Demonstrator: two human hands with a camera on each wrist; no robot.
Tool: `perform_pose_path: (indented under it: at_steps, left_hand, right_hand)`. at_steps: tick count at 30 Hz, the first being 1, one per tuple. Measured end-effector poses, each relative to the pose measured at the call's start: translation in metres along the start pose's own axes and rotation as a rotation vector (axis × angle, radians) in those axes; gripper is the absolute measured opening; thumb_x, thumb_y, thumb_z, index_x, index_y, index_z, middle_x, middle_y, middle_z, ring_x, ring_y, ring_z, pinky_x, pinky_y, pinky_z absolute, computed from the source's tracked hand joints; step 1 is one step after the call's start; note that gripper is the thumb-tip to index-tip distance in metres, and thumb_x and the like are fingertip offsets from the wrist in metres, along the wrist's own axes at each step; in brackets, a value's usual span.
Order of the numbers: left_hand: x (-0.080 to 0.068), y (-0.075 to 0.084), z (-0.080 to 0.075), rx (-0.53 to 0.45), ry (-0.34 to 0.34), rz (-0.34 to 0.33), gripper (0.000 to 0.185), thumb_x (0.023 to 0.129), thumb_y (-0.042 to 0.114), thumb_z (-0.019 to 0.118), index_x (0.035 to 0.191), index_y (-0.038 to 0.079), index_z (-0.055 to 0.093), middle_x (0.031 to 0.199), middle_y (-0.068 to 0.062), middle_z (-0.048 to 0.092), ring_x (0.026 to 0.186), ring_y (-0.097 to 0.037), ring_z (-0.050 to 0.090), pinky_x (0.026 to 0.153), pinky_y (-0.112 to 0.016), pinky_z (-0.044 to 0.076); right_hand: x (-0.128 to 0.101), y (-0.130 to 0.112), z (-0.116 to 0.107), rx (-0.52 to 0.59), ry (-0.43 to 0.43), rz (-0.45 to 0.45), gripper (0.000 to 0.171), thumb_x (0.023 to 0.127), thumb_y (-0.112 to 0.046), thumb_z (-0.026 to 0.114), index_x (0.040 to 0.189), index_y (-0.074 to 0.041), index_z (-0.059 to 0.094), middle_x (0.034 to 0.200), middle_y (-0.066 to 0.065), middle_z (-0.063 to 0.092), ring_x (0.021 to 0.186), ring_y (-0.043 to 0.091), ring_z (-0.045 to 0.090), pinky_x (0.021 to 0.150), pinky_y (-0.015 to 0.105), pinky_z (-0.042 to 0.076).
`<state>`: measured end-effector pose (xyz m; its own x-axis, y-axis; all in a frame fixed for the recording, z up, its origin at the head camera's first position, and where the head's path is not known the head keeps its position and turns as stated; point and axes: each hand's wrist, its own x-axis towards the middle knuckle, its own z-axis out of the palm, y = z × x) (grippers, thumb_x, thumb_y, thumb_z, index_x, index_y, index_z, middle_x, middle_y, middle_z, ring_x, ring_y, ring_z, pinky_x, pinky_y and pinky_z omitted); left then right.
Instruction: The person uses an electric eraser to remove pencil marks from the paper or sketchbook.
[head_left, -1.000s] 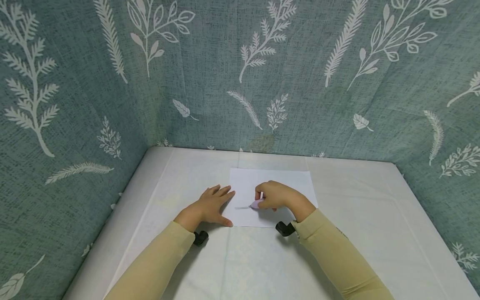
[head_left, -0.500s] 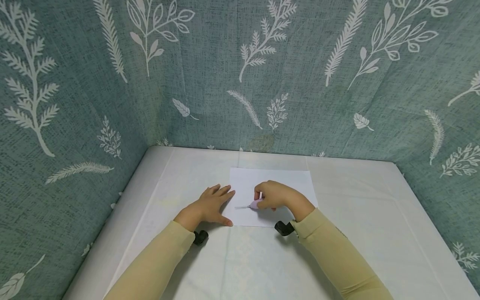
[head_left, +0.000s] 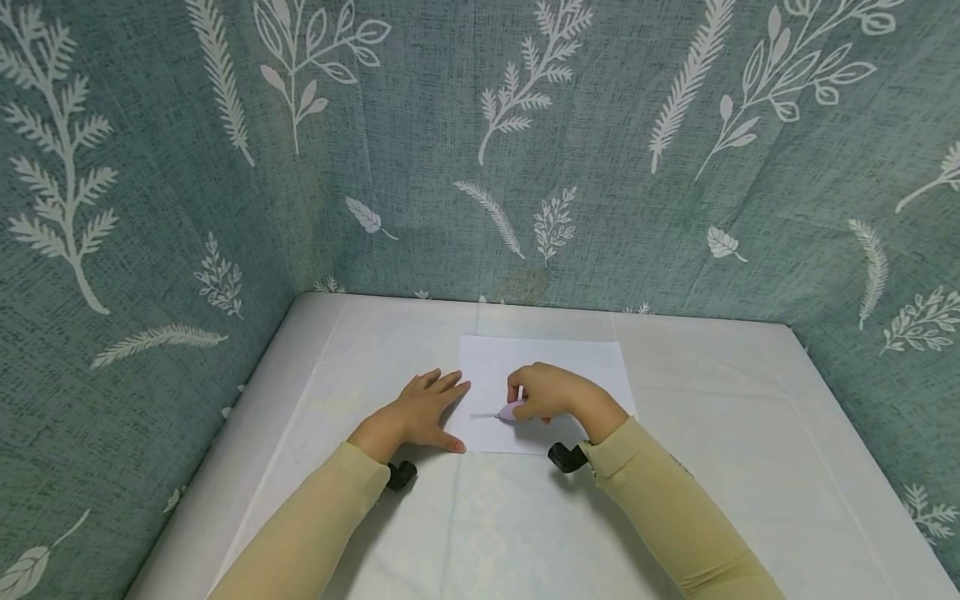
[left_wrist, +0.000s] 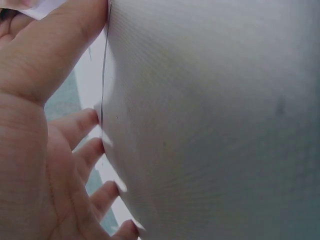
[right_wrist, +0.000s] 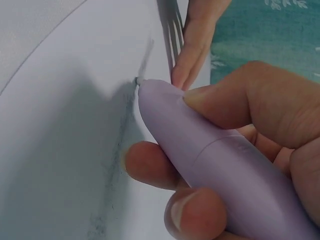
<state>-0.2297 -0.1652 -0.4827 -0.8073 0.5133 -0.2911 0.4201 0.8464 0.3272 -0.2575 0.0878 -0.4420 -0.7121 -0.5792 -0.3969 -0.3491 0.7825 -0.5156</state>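
Note:
A sheet of white paper (head_left: pixel 491 354) lies on the table. My left hand (head_left: pixel 422 415) spreads its straight fingers at the paper's left edge, fingertips and thumb resting there. Over the middle of the sheet, my right hand (head_left: pixel 558 392) grips a lilac electric eraser (right_wrist: pixel 220 155) between thumb and fingers. Its small grey tip meets the paper on a faint grey line (head_left: pixel 482 415), which runs leftward toward my left hand. In the right wrist view, a broader grey smudge (right_wrist: pixel 112 190) trails behind the tip. The eraser's rear end is hidden by my palm.
A white cloth (head_left: pixel 712 417) covers the table. Green fabric (head_left: pixel 420 167) with white leaf prints hangs behind and along both sides. Black wrist cameras jut out below both hands.
My right hand has shifted slightly left with the eraser, its tip following the grey line. My left hand has stayed where it was.

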Motion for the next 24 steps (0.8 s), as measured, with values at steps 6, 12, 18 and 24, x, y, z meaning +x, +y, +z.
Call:
perform_pose_path:
  at_steps: [6,12,18,24]
  left_hand:
    - [-0.0001,0.0012,-0.0003,0.002,-0.005,-0.003,0.109,0.073,0.062,0.08,0.159,0.016,0.031,0.166,-0.008,0.019,0.151,-0.041,0.011,0.12,-0.059,0.01]
    - [0.0007,0.0016,-0.0006,0.02,-0.008,-0.013,0.109,0.073,0.063,0.08,0.159,0.016,0.03,0.166,-0.008,0.018,0.151,-0.04,0.011,0.12,-0.059,0.011]
    - [0.0006,0.0015,-0.0011,0.02,-0.007,-0.012,0.109,0.073,0.063,0.08,0.159,0.016,0.031,0.166,-0.008,0.019,0.151,-0.04,0.011,0.12,-0.059,0.011]
    - [0.0,0.0011,-0.001,0.011,-0.007,-0.007,0.109,0.073,0.062,0.08,0.159,0.016,0.03,0.166,-0.008,0.018,0.151,-0.041,0.011,0.12,-0.059,0.01]
  right_hand:
    - [0.0003,0.0009,-0.0007,-0.009,0.016,-0.002,0.005,0.093,-0.017,0.07,0.092,-0.018,0.065,0.073,-0.001,0.065,0.047,0.017,0.056,0.053,0.03,0.045]
    - [-0.0007,-0.002,-0.0017,-0.003,0.004,-0.011,0.005,0.093,-0.017,0.07,0.092,-0.018,0.066,0.073,-0.001,0.066,0.047,0.017,0.056,0.052,0.03,0.045]
    - [-0.0009,-0.0033,-0.0028,-0.01,0.012,0.003,0.005,0.093,-0.016,0.07,0.092,-0.018,0.065,0.071,0.0,0.065,0.046,0.017,0.055,0.052,0.03,0.045]
    - [0.0008,-0.0033,-0.0016,-0.015,-0.011,-0.023,0.005,0.092,-0.015,0.07,0.092,-0.018,0.066,0.074,-0.001,0.066,0.047,0.016,0.057,0.052,0.03,0.046]
